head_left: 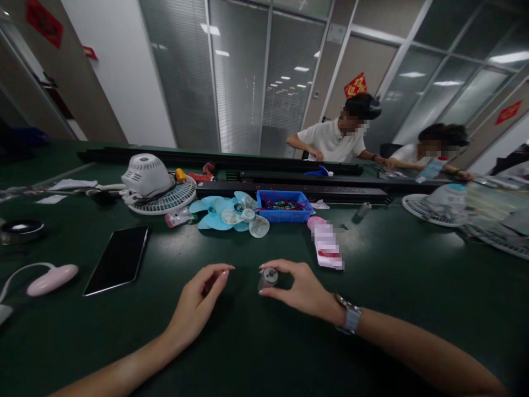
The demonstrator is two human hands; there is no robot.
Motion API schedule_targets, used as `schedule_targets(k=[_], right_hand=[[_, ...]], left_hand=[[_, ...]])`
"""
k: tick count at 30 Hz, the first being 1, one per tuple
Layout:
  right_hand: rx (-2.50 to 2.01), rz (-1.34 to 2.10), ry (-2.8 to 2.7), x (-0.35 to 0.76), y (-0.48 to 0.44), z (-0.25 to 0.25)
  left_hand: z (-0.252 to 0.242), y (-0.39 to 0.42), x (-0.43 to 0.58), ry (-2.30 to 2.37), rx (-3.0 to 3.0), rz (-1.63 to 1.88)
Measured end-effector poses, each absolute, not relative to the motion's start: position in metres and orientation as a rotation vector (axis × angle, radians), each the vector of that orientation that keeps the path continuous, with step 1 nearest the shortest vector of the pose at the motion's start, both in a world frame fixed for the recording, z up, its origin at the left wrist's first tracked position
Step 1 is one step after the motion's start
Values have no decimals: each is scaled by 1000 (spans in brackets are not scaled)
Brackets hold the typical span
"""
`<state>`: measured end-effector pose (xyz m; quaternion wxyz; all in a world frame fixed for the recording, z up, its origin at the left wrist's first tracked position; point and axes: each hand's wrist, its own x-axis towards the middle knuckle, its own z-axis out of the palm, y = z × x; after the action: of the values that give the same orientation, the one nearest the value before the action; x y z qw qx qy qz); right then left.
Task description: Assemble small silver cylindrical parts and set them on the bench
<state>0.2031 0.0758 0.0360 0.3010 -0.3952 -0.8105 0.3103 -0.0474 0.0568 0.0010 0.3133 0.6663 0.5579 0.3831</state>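
My right hand (300, 289) pinches a small silver cylindrical motor (268, 278) between thumb and fingertips, just above the dark green table (264, 342). A watch sits on that wrist. My left hand (200, 300) hovers a short way to the left of the motor, fingers curled with thumb and forefinger close together; whether anything small lies in them is hidden. Light blue fan blades (229, 212) lie further back, beside a blue bin (283, 207) of wires.
A black phone (118, 259) and a pink device (52, 278) lie at left. A white fan motor housing on a grille (155, 187) stands behind. A pink-and-white pack (326, 245) lies ahead. Another grille (438, 207) sits at right. Two people work across the table.
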Motion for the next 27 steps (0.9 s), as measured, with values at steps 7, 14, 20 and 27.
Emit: schedule_targets(k=[7, 14, 20, 27], right_hand=[[-1021, 941, -2080, 186, 77, 13], [-1011, 998, -2076, 188, 77, 7], [-986, 1050, -2039, 190, 78, 8], [-1012, 980, -2072, 186, 74, 9]], left_hand=[[11, 62, -28, 1321, 2158, 943], [26, 74, -12, 1316, 2113, 912], [15, 78, -41, 1431, 2073, 921], [-14, 70, -46, 1487, 2285, 603]])
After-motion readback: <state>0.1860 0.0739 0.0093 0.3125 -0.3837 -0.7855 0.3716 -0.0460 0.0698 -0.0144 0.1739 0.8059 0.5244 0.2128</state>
